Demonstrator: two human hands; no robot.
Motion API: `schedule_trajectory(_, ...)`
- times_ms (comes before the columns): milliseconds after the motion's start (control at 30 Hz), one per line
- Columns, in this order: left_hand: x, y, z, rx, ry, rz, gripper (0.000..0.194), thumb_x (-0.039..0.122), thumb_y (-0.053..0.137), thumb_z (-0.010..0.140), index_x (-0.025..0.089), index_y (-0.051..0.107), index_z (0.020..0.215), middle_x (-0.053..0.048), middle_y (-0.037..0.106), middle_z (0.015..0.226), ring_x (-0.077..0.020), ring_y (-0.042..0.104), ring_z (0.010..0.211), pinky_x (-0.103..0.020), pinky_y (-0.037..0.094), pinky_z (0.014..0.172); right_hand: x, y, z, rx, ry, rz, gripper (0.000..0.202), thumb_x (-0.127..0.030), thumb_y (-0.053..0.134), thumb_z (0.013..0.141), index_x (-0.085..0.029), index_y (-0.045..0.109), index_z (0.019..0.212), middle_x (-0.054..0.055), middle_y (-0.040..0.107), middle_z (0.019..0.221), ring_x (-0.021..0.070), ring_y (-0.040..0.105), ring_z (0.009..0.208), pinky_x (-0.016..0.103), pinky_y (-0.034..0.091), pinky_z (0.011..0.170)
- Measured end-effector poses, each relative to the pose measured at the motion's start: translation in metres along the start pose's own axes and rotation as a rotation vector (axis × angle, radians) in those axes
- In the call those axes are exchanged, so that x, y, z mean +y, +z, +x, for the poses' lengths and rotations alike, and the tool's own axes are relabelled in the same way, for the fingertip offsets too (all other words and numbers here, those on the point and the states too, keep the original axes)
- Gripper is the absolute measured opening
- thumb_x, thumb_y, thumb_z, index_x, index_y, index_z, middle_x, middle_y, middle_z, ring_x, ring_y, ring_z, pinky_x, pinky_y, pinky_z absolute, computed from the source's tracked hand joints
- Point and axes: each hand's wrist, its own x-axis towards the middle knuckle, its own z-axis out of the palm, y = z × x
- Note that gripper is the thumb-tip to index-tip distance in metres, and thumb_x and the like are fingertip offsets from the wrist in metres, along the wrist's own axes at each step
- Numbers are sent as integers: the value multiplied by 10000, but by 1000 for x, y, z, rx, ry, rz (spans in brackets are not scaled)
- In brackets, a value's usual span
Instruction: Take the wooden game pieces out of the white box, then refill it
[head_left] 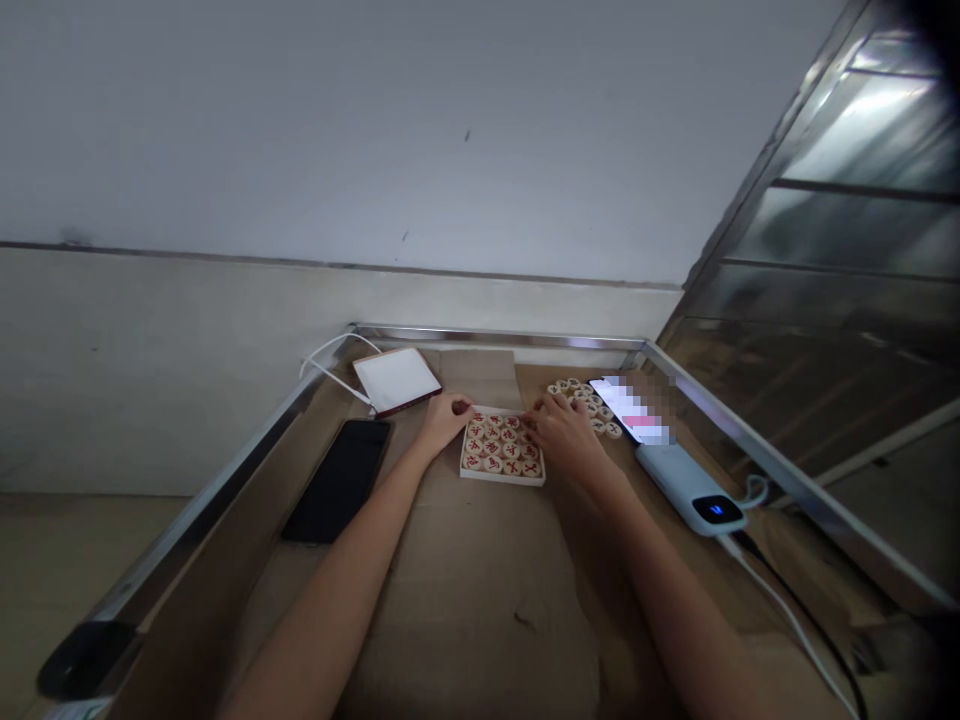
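Observation:
A shallow white box (502, 480) holds rows of round wooden pieces (492, 448) with red characters, in the middle of the cardboard-covered surface. My left hand (448, 412) is at the box's upper left corner, its fingers curled together; whatever they grip is too small to make out. At the box's upper right edge is my right hand (556, 425), its fingers bent over the pieces there, and its fingertips are partly hidden. Loose round pieces with dark characters (613, 430) lie just beyond and to the right of my right hand.
A white box lid (397, 380) and a white cable lie at the back left. A black phone (337, 482) rests left of my left forearm. On the right are a lit phone (630, 408) and a light blue power bank (686, 485) with cables. A metal rail (495, 336) borders the surface.

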Motion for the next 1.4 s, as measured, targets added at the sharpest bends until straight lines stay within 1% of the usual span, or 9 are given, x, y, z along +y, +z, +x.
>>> schedule_trajectory(167,0,0,1,-13,12,2,122,102,574,703,125,683,752,-48,690,745,-142,605,684,-238,445,654,0,0,1,-3,24,-27,227,-288,423,911,-188,608,997,103,592,1071,262,454,1023,382,274,808)
schedule_trajectory(400,2,-1,1,-15,3,21,130,127,567,713,131,682,773,-61,703,797,-154,616,719,-263,467,698,2,6,5,5,31,66,145,-245,471,878,-193,581,956,86,647,989,244,483,1012,364,254,820)
schedule_trajectory(533,5,-3,1,-22,-2,20,133,127,565,710,133,680,778,-65,703,795,-155,611,719,-264,468,695,5,7,8,94,75,143,174,-248,462,867,-208,571,996,65,659,972,228,513,987,362,243,842)
schedule_trajectory(633,4,-3,1,-35,-1,7,140,127,561,704,140,680,775,-55,699,775,-151,605,703,-254,464,675,13,7,8,201,186,189,199,-257,449,868,-200,565,1020,75,651,1005,216,532,969,347,251,839)
schedule_trajectory(700,0,-2,2,-21,5,8,143,131,560,697,140,680,775,-51,693,773,-150,604,700,-251,461,676,20,10,8,221,246,193,191,-243,441,867,-193,568,1000,78,649,1014,213,537,966,342,260,839)
schedule_trajectory(933,-16,-2,7,112,-23,59,147,176,557,690,135,675,767,-52,672,770,-156,591,704,-258,454,682,37,28,7,12,211,175,174,-214,450,866,-189,616,913,75,656,1014,218,540,977,355,282,846)
schedule_trajectory(1167,-14,-3,7,106,-5,95,139,182,552,702,144,670,766,-41,663,759,-149,581,697,-251,449,671,39,15,3,28,315,9,242,-194,404,879,-181,638,939,110,641,1046,254,484,1046,386,281,827)
schedule_trajectory(1267,-14,-3,7,103,-5,93,140,173,555,701,136,674,766,-48,664,759,-152,582,690,-250,446,664,27,5,3,58,245,68,254,-225,404,892,-223,628,1012,81,612,1117,238,470,1072,377,279,839)
schedule_trajectory(1400,-12,-3,7,100,-14,96,139,152,556,696,128,674,765,-52,663,756,-154,578,688,-255,442,663,6,-4,4,-46,27,218,210,-349,471,885,-263,639,975,36,622,1083,207,503,1035,373,272,881)
